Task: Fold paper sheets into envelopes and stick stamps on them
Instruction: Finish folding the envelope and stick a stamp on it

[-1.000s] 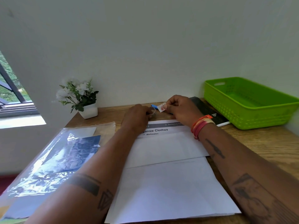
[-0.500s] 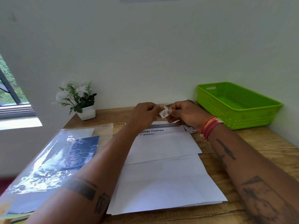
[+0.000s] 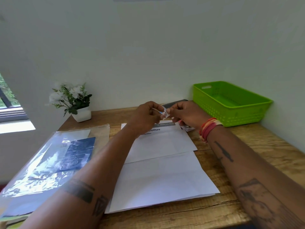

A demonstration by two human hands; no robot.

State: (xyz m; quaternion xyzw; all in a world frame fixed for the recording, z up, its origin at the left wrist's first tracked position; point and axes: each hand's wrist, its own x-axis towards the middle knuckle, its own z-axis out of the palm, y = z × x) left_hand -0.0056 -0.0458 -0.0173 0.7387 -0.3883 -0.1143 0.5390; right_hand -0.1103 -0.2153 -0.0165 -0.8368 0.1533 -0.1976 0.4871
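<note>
Both hands (image 3: 145, 115) (image 3: 186, 113) pinch one small stamp (image 3: 165, 113), tilted, above table.

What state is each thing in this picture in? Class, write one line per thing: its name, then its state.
stamp: lifted above the desk, pinched between both hands
left hand: fingers curled, pinching the stamp
right hand: fingers curled, pinching the stamp
paper sheets: flat on the desk, the top sheet folded partway
green basket: upright, nothing visible inside
plastic sleeve: lying flat, papers inside
potted plant: upright by the wall
</note>
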